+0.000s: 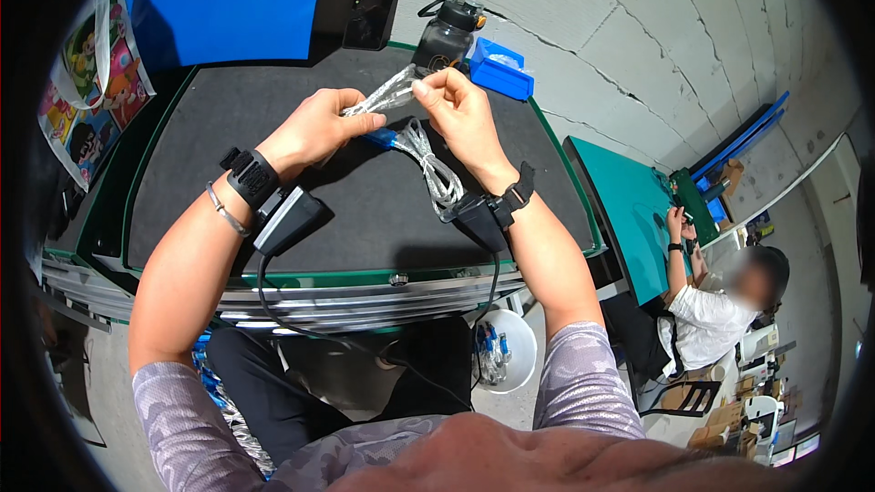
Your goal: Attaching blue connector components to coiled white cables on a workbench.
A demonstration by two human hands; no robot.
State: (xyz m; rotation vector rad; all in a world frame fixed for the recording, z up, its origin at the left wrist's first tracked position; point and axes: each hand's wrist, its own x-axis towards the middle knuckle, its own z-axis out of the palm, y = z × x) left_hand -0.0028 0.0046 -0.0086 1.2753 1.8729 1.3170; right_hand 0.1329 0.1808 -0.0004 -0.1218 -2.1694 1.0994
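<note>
Head view: left fingers (pixel 366 122), right fingers (pixel 426 92) pinch silvery cable (pixel 394 95); second coil (pixel 436 173) nearby; bottle (pixel 446 36), blue bin (pixel 503 78) beyond.

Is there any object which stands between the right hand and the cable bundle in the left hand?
Nothing visible does. The right hand is directly at the far end of the cable bundle; the second coil lies nearer the person.

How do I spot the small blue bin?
Start at the dark-topped worktable and go to its far edge, by the pale wall. Right of the bottle sits the small blue bin, boxy and open, while the bottle is dark and rounded.
</note>
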